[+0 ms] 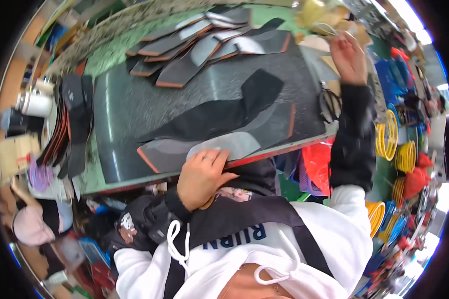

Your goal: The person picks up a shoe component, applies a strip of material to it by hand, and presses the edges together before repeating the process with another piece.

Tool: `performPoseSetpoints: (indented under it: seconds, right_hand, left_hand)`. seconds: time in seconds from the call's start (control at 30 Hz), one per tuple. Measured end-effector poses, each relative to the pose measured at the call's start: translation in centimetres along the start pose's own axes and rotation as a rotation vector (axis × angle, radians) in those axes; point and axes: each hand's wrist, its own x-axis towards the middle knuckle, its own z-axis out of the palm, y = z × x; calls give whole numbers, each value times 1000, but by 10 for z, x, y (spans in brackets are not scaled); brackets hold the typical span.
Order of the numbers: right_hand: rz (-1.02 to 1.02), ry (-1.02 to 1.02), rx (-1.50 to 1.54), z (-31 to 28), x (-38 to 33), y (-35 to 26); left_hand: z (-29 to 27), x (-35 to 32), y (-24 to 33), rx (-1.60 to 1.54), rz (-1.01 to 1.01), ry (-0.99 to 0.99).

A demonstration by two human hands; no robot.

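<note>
1. Work piece: a grey panel with orange end edges (279, 122) lies along the near edge of the counter (104, 61), on a dark mat (122, 107). Its long axis runs left to right, the right end angled farther from the body.
2. Overlay: a black shaped piece (194, 119) lies across the far side of the panel, its broad right end pointing away from the wearer.
3. Left hand (203, 178): fingers extended and close together, laid over the pale grey patch (242, 143) at the panel's near edge. The thumb points right, apart from the fingers; no closed grasp is seen (contact appears to be from above).
4. Right hand (349, 59): raised at the far right, beside a yellowish bag (314, 15). Fingers are partly curled; whether they hold anything cannot be told.
5. Governing relation: the panel is under and just beyond the left fingers, extending to both sides of them; the black piece lies directly beyond. The left hand is nearer to both; the right is well apart.
6. Surroundings: similar panels (177, 70) lie overlapped at the far side, and dark-handled scissors (329, 103), apparently, near the right forearm.
</note>
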Motion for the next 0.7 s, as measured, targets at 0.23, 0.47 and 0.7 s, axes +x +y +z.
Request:
performPoseSetpoints:
  seconds: [0.23, 0.47, 0.7]
  right_hand:
    - [461, -18, -287, 218, -182, 114]
    - [412, -73, -630, 213, -170, 123]
    - [401, -243, -1050, 219, -171, 129]
  left_hand:
    - [-13, 27, -25, -1680, -426, 41]
    - [-40, 15, -39, -1211, -680, 201]
    - [-33, -34, -58, -894, -836, 254]
